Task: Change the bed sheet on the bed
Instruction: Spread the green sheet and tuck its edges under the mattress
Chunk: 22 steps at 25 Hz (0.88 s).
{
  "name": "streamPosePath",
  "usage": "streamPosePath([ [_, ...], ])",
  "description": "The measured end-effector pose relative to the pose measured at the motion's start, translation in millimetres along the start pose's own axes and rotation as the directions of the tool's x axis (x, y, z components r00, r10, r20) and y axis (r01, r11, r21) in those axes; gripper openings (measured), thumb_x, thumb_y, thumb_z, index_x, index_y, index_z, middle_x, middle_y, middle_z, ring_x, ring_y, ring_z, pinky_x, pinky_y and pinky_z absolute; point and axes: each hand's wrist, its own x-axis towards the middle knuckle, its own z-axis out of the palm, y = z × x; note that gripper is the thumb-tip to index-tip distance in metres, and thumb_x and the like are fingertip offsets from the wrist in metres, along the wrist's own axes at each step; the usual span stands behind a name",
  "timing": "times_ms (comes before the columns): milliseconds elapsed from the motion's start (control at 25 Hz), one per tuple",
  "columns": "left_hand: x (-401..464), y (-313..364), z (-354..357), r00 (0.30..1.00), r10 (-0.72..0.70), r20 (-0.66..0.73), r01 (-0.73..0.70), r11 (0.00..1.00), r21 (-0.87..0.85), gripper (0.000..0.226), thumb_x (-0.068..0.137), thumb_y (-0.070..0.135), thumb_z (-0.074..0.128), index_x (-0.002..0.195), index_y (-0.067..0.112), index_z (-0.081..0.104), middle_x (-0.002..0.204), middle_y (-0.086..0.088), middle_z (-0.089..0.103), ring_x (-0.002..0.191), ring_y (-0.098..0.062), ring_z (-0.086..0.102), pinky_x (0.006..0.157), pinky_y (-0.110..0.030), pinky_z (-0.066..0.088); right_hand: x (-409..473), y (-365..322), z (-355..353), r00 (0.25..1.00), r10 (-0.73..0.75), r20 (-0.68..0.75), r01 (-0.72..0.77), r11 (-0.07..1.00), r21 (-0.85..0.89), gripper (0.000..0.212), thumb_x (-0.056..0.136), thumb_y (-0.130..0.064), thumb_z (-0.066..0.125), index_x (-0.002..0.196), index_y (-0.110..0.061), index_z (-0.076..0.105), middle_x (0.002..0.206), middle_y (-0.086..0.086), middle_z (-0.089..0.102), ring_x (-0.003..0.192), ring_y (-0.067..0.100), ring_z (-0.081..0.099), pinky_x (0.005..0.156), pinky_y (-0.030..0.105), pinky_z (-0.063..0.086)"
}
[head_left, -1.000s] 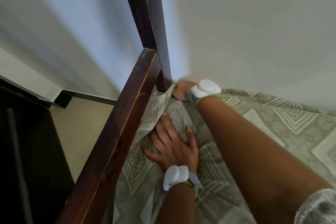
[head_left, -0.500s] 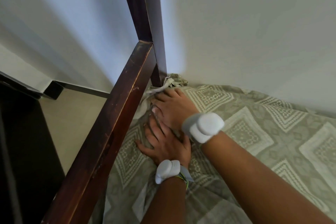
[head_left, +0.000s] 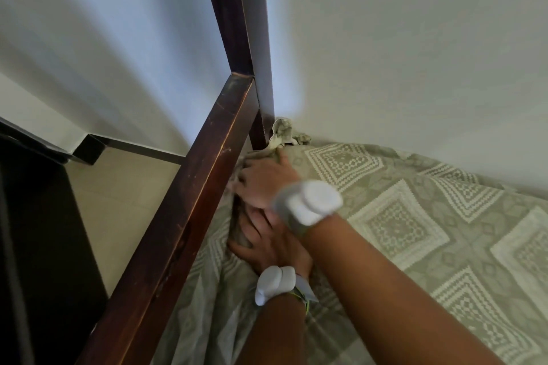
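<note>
A pale green bed sheet [head_left: 415, 216] with white diamond patterns covers the mattress up to the wall. A bunched end of the sheet [head_left: 283, 133] sticks up in the corner beside the dark wooden bed post [head_left: 237, 24]. My right hand [head_left: 264, 184] lies at that corner next to the side rail [head_left: 189, 216], its fingers curled onto gathered sheet at the mattress edge. My left hand [head_left: 267, 246] rests flat on the sheet just below, partly hidden under my right wrist, its fingertips against a fold. Both wrists carry white bands.
White walls close in the bed's far side and head end. Beyond the rail there is beige floor [head_left: 118, 192] with a dark skirting line [head_left: 133, 148]. A dark piece of furniture [head_left: 38, 246] stands at the left.
My right hand has come back out of the far corner and now lies over my left hand by the rail. The bunched sheet end has come into view in the corner. My left hand has barely moved.
</note>
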Motion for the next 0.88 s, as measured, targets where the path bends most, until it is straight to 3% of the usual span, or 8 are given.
streamPosePath([
  [80,-44,-13,6,0.971,0.232,-0.061,-0.216,0.956,0.198,0.098,0.085,0.031,-0.031,0.133,-0.007,0.045,0.131,-0.038,0.045,0.116,-0.048,0.051,0.094,-0.061,0.037,-25,30,3,0.943,0.071,-0.325,-0.029,0.991,0.134,0.039,0.096,-0.041,0.034,0.127,-0.028,0.055,0.138,-0.005,0.046,0.131,0.021,0.038,0.106,0.053,0.028],
  [120,-70,-22,7,0.949,0.293,-0.117,-0.262,0.939,0.221,0.095,0.088,0.037,-0.027,0.134,-0.002,0.045,0.134,-0.033,0.046,0.116,-0.043,0.052,0.096,-0.06,0.035,-30,40,4,0.923,0.134,-0.36,-0.069,0.98,0.187,0.039,0.096,-0.042,0.036,0.128,-0.027,0.053,0.139,-0.003,0.044,0.131,0.022,0.037,0.106,0.051,0.029],
  [280,-112,-93,5,0.897,0.371,-0.239,-0.257,0.88,0.399,0.073,0.089,0.062,0.015,0.151,0.025,0.022,0.152,-0.004,0.032,0.133,-0.028,0.037,0.108,-0.059,0.016,-6,54,-2,0.966,0.197,-0.167,-0.153,0.958,0.241,0.036,0.095,-0.046,0.036,0.121,-0.026,0.052,0.132,0.006,0.055,0.123,0.028,0.049,0.099,0.045,0.036],
  [360,-109,-87,7,0.895,0.39,-0.218,-0.262,0.853,0.451,0.073,0.088,0.062,0.021,0.151,0.025,0.02,0.153,-0.003,0.03,0.134,-0.028,0.036,0.108,-0.061,0.016,14,64,-5,0.973,0.213,-0.087,-0.178,0.937,0.299,0.033,0.094,-0.046,0.035,0.117,-0.025,0.048,0.127,0.011,0.059,0.115,0.032,0.056,0.094,0.042,0.04],
  [520,-107,-87,11,0.9,0.374,-0.224,-0.268,0.88,0.393,0.072,0.088,0.062,0.023,0.151,0.027,0.019,0.153,-0.002,0.029,0.134,-0.027,0.037,0.107,-0.062,0.017,41,73,-9,0.967,0.203,0.153,-0.243,0.913,0.326,0.045,0.096,-0.039,0.037,0.136,-0.02,0.04,0.145,0.014,0.043,0.131,0.033,0.042,0.104,0.034,0.032],
  [680,-108,-87,12,0.876,0.396,-0.274,-0.271,0.876,0.398,0.073,0.088,0.061,0.023,0.152,0.026,0.017,0.153,-0.003,0.029,0.135,-0.028,0.036,0.108,-0.062,0.016,11,75,-9,0.976,0.215,-0.039,-0.188,0.919,0.347,0.038,0.096,-0.044,0.035,0.123,-0.018,0.043,0.13,0.016,0.055,0.12,0.035,0.051,0.097,0.039,0.037],
  [760,-109,-88,12,0.868,0.4,-0.293,-0.276,0.881,0.385,0.073,0.088,0.061,0.025,0.151,0.025,0.018,0.153,-0.004,0.03,0.134,-0.029,0.036,0.108,-0.061,0.016,-26,89,-1,0.931,0.343,-0.128,-0.299,0.915,0.272,0.05,0.094,-0.053,0.033,0.125,-0.017,0.047,0.13,0.015,0.055,0.121,0.034,0.051,0.098,0.042,0.037],
  [880,-109,-90,14,0.865,0.403,-0.298,-0.271,0.876,0.4,0.073,0.088,0.061,0.023,0.152,0.026,0.015,0.153,-0.003,0.029,0.135,-0.028,0.035,0.109,-0.061,0.015,-64,124,2,0.88,0.474,0.042,-0.471,0.857,0.21,0.062,0.094,-0.063,0.021,0.138,-0.026,0.045,0.143,0.01,0.048,0.131,0.031,0.044,0.108,0.043,0.029],
])
